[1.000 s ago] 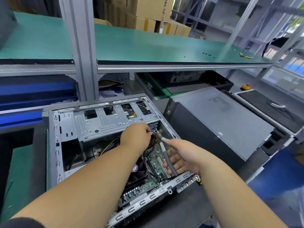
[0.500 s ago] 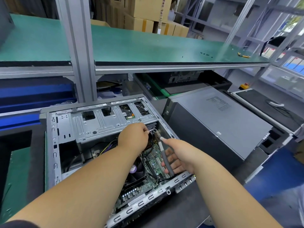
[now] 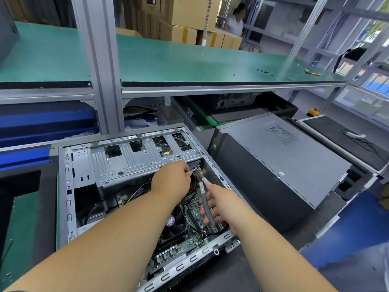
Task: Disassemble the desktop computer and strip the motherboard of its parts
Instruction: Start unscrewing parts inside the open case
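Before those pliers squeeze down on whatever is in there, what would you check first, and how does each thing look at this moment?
1. Pliers held firmly: ok, the right hand wraps the grey handles.
2. Tip at the work spot: ok, it points to where the left hand pinches something under the drive cage.
3. What is pinched: cannot tell, too small and partly hidden.
4. Left fingers away from the tip: not ok, they sit right beside it.
5. Open case lying steady: ok, flat on the bench.
6. Black cable over the motherboard out of the way: ok, it loops nearer the camera than the tip.
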